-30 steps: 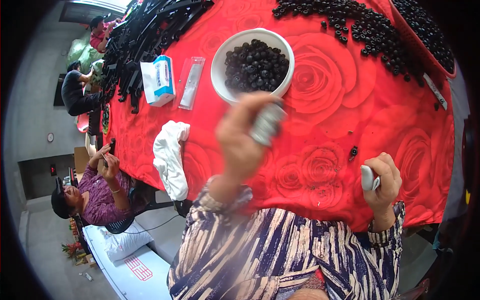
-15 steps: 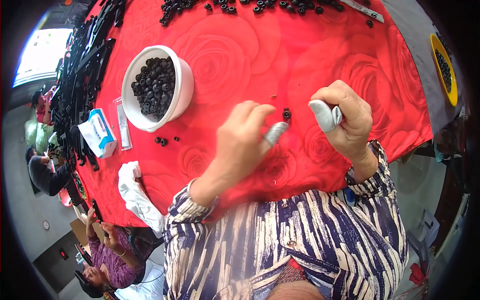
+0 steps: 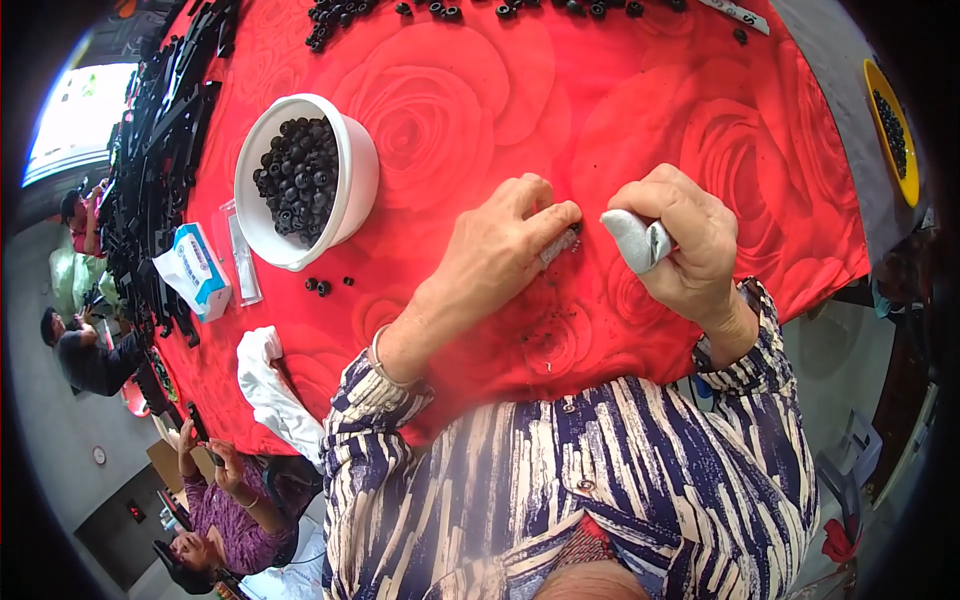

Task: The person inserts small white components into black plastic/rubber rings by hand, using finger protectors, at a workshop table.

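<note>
My left hand is over the red tablecloth, thumb and forefinger pinched together on a small black ring-shaped part. Only an edge of the part shows past the fingertips. Silvery wrapping covers the left thumb. To its right, my right hand is closed with the fingers curled in. Its thumb is wrapped in grey material, and another grey-wrapped tip presses beside it. Whatever lies inside that fist is hidden. A white tub of black round parts stands to the left of both hands.
Loose black parts lie below the tub, near a tissue box and a white cloth. More parts line the far edge. Black strips are heaped at left. A yellow tray is at right. Co-workers sit at left.
My left hand has moved a little right and closed on the black part that lay on the cloth. My right hand has shifted slightly left, still closed.
</note>
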`<state>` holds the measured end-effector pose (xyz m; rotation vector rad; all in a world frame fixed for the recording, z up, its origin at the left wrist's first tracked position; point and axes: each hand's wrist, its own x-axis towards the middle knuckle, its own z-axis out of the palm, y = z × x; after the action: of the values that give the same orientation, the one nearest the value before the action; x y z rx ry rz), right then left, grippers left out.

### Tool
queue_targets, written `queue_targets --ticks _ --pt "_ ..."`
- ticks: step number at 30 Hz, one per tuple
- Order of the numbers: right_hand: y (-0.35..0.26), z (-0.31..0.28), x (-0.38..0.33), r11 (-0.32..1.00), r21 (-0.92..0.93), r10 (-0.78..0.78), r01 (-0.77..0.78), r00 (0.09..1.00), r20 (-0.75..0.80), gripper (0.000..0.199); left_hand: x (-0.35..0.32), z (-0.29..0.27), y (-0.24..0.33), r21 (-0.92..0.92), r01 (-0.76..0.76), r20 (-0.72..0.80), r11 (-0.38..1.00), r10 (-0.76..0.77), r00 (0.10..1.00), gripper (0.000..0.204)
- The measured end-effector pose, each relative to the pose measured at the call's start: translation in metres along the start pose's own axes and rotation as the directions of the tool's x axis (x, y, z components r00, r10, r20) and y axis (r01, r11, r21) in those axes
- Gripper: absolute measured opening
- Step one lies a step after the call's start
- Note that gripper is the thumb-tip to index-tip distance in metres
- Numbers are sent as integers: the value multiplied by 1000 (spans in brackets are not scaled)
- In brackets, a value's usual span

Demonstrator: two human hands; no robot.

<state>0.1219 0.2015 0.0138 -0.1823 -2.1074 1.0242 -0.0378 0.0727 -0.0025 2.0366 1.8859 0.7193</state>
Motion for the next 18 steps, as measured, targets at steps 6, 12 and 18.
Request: queue_targets --ticks 6,12,18 --pt "6 5 -4 1000 -6 10 -10 1000 29 19 2 11 3 178 19 -39 984 -12 999 23" --pt "-2 4 -5 996 23 85 -91 981 173 25 -23 -25 24 -875 446 300 191 -509 807 19" --pt "-4 20 -10 946 268 87 -182 939 333 32 -47 -1 31 -932 210 324 -297 -415 850 22"
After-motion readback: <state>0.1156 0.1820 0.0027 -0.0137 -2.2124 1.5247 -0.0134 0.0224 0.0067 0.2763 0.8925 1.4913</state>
